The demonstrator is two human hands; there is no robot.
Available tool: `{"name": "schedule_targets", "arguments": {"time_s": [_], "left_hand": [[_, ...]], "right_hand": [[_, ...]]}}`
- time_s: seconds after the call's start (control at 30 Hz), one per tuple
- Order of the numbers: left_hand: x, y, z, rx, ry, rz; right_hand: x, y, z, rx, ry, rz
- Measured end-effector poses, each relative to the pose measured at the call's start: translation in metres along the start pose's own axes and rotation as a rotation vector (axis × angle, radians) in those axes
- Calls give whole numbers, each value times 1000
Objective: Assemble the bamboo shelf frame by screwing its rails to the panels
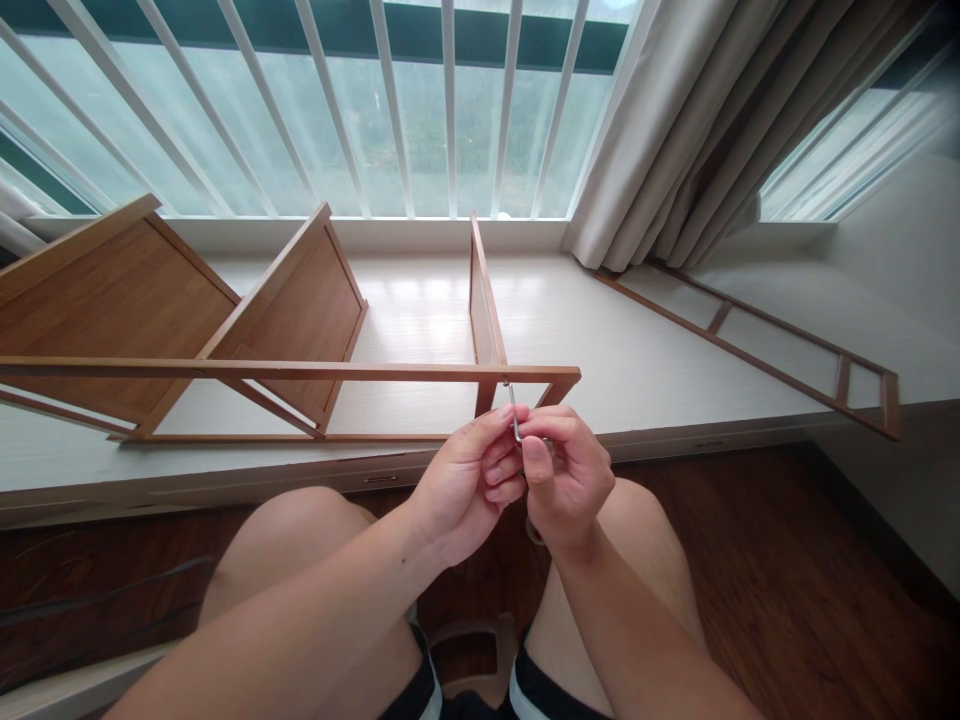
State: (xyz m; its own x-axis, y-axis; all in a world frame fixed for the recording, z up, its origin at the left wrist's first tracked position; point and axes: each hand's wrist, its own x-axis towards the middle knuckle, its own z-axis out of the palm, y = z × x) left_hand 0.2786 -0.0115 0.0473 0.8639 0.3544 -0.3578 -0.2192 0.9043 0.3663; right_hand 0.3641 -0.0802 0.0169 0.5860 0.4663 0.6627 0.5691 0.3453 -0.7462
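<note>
A thin metal hex key (pixel 514 408) points away from me, its far tip at a small screw (pixel 506 380) in the wooden side rail (pixel 390 372). Whether the tip sits inside the screw head is too small to tell. My left hand (pixel 469 480) pinches the key's shaft between thumb and fingers. Around its bent near end, the fingers of my right hand (pixel 570 470) are closed. The rail belongs to a wooden shelf frame lying on its side. Its panels, a narrow one (pixel 484 290), a middle one (pixel 300 320) and a left one (pixel 112 310), stand tilted behind the rail.
The frame lies on a white window ledge (pixel 420 300) before a barred window (pixel 420 120). A separate ladder-like wooden frame (pixel 750 350) rests at right, below a grey curtain (pixel 675 130). My knees are close to the ledge's front edge. Dark wooden floor (pixel 750 560) lies below.
</note>
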Motion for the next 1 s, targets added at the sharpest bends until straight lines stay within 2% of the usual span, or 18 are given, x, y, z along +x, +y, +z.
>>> {"name": "schedule_targets", "arguments": {"time_s": [0.13, 0.3, 0.57, 1.0], "left_hand": [[-1, 1, 3, 16, 26, 10], [-1, 3, 5, 13, 67, -38], [-1, 2, 1, 10, 41, -44], [-1, 1, 1, -36, 71, -40]], "right_hand": [[-1, 3, 2, 4, 14, -11], [-2, 4, 3, -21, 24, -50], [0, 1, 3, -59, 6, -64], [0, 1, 4, -98, 5, -65]]}}
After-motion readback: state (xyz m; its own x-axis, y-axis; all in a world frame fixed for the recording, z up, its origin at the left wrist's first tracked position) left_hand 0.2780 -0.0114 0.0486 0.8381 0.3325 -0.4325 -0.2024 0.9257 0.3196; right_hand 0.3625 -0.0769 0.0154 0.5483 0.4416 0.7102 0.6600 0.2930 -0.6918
